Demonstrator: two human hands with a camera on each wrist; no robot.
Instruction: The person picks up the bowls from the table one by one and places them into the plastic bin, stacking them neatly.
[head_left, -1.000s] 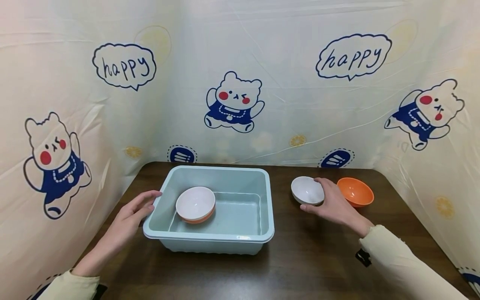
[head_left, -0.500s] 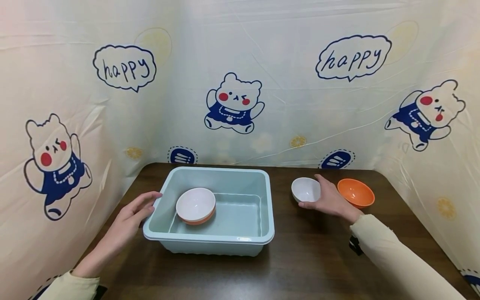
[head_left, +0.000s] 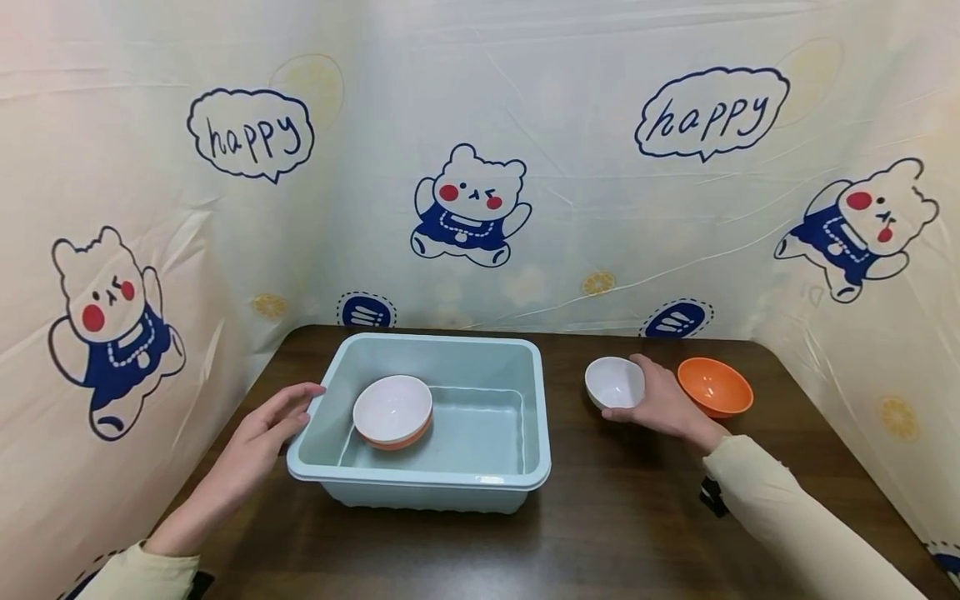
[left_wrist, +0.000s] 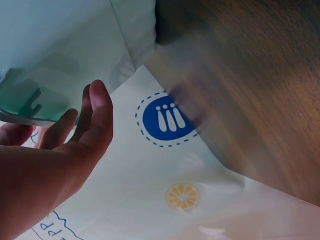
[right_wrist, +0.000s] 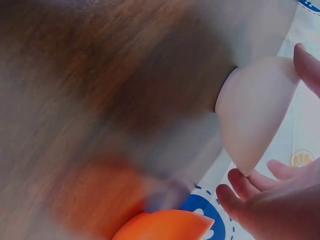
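Observation:
My right hand (head_left: 663,402) holds a small white bowl (head_left: 611,383) across its rim, thumb on the near side and fingers on the far side. In the right wrist view the bowl (right_wrist: 257,105) stands upright on the table, seen sideways. My left hand (head_left: 258,437) rests against the left side of a pale blue-green plastic tub (head_left: 420,477), fingertips at its rim. The left wrist view has those fingers (left_wrist: 100,112) loosely bent beside the tub wall. Inside the tub, on its left half, a white bowl (head_left: 392,407) sits over an orange one (head_left: 401,443).
An orange bowl (head_left: 716,387) stands just right of my right hand. The dark wooden table (head_left: 600,525) is enclosed at the back and sides by a printed curtain (head_left: 570,167) with cartoon bears.
My right hand and forearm have shifted slightly left, closer around the white bowl. The bowl has barely moved. My left hand and the tub stay in place.

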